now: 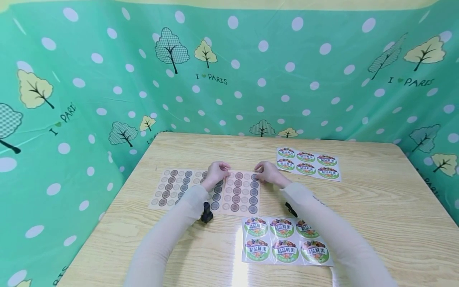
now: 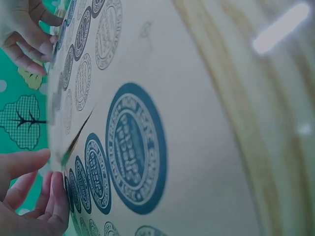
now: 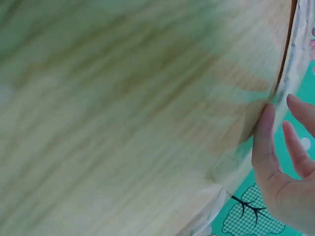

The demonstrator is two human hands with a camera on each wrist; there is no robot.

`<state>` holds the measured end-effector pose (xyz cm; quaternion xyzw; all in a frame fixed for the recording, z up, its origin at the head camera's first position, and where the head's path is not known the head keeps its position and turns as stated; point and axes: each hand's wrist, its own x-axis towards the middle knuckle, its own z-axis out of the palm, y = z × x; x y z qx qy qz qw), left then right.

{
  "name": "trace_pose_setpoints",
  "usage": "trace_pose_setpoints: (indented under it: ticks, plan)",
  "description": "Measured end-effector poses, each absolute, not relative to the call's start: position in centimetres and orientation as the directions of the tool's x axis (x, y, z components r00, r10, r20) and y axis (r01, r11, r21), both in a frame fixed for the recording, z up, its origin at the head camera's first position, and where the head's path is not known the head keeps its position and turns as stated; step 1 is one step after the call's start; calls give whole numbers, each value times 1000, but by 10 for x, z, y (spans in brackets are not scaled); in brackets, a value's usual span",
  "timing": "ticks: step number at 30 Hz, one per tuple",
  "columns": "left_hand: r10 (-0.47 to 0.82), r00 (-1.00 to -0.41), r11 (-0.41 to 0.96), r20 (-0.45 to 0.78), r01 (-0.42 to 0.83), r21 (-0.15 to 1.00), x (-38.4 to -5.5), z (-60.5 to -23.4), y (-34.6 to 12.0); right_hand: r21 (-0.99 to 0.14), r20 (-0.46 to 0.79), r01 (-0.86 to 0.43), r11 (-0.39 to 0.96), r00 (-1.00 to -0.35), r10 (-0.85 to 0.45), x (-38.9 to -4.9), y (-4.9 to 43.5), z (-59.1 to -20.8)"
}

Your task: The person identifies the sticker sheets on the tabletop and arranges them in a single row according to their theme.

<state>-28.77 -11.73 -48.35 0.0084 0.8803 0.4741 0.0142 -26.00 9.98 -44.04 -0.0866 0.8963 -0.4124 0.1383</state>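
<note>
A pale sheet of round brown and grey stickers point(image 1: 241, 193) lies at the middle of the table. My left hand point(image 1: 216, 174) pinches its far left corner, thumb and fingers close together at the edge. At the far right corner, my right hand point(image 1: 269, 173) holds the same sheet between thumb and fingertip. More round-sticker sheets point(image 1: 173, 189) lie flush to the left, partly under the left forearm. A thin gap between neighbouring sheets shows in the left wrist view, with blue-looking round stickers point(image 2: 136, 147) near the camera.
A sheet of oval fruit labels point(image 1: 307, 163) lies behind the right hand. Another fruit label sheet point(image 1: 285, 241) sits nearer, partly covered by the right sleeve point(image 1: 333, 227). Black devices point(image 1: 206, 212) are at the wrists. A green patterned curtain point(image 1: 229, 79) surrounds the wooden table point(image 1: 376, 191).
</note>
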Motion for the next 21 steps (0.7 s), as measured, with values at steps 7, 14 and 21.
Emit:
trace_pose_setpoints:
  ticks: [7,14,21]
  plan:
    - [93,-995,552,35,81,830,-294,-495,-127,-766,-158,-80,637,-938,-308,-253,115,-431]
    - [167,-984,552,-69,35,833,-232,-414,-111,-785,-135,-144,602,-910,-393,-244,129,-422]
    - [246,-962,535,-115,36,844,-232,-428,-110,-764,-75,-245,597,-885,-459,-235,140,-415]
